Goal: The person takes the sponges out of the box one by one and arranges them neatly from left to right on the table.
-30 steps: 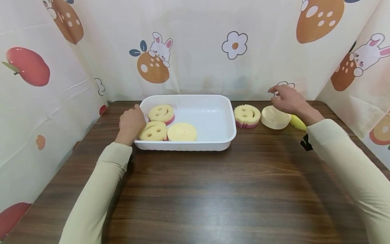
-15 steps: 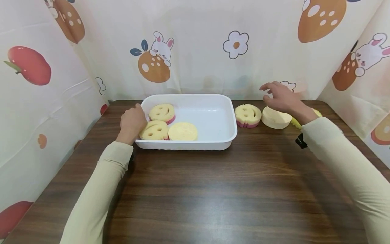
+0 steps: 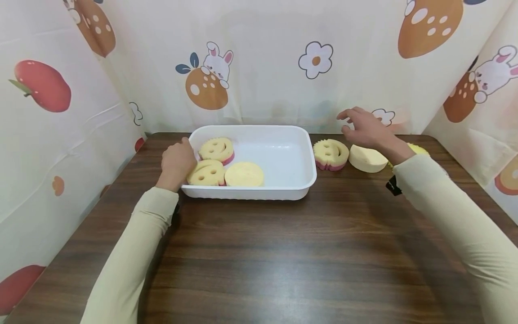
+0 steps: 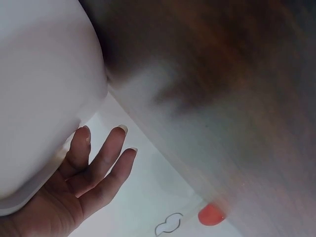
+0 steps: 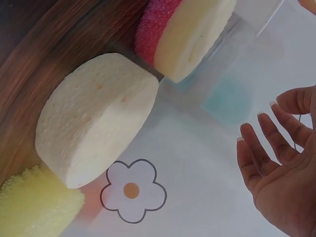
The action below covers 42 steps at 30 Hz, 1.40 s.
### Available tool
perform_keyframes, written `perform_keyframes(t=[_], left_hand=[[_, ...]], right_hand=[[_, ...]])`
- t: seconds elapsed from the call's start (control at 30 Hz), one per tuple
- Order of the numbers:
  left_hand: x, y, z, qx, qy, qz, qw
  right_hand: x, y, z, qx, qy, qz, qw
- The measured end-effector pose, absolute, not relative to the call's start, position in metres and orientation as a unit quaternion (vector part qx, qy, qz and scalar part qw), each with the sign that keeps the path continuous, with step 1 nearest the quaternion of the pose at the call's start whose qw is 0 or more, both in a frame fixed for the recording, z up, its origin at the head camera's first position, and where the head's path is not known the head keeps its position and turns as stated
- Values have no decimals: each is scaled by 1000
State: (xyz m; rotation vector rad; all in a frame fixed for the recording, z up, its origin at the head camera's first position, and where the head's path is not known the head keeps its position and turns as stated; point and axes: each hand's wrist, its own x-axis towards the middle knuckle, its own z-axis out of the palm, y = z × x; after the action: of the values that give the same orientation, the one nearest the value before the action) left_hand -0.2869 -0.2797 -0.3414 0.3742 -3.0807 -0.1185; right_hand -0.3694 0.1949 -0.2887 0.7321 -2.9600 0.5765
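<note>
At the left end of a white plastic tray, my left hand grips the rim. In the left wrist view its fingers lie along the outside wall; the thumb is hidden behind the tray. Two smiley-face sponges and a plain round yellow sponge lie in the tray's left half. My right hand hovers with loosely bent fingers and holds nothing. Below it are a plain round cream sponge and, to the left, a smiley sponge with a pink underside.
A bright yellow rough-surfaced sponge sits at the right end of the row, partly behind my right forearm in the head view. The wood-grain table stretches toward me. A patterned curtain hangs right behind the tray and sponges.
My right hand has drifted left over the row of sponges, from above the cream one toward the smiley one. My left hand stays at the tray's left rim.
</note>
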Motion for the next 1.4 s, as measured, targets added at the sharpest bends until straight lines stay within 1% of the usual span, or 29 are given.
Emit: perform_keyframes(t=[0.4,1.03,1.4], left_hand=[[-288,-281,-343,119,-992,-33,19],[-287,-282,-341,123,-992,-25,19],[-287,-280,-342,113,-993,-21,24]], right_hand=[[-371,182,-285,248,-951,184,21],[-373,146,-269,276,-940,198,30],[-375,130,-273,296,-932,210,15]])
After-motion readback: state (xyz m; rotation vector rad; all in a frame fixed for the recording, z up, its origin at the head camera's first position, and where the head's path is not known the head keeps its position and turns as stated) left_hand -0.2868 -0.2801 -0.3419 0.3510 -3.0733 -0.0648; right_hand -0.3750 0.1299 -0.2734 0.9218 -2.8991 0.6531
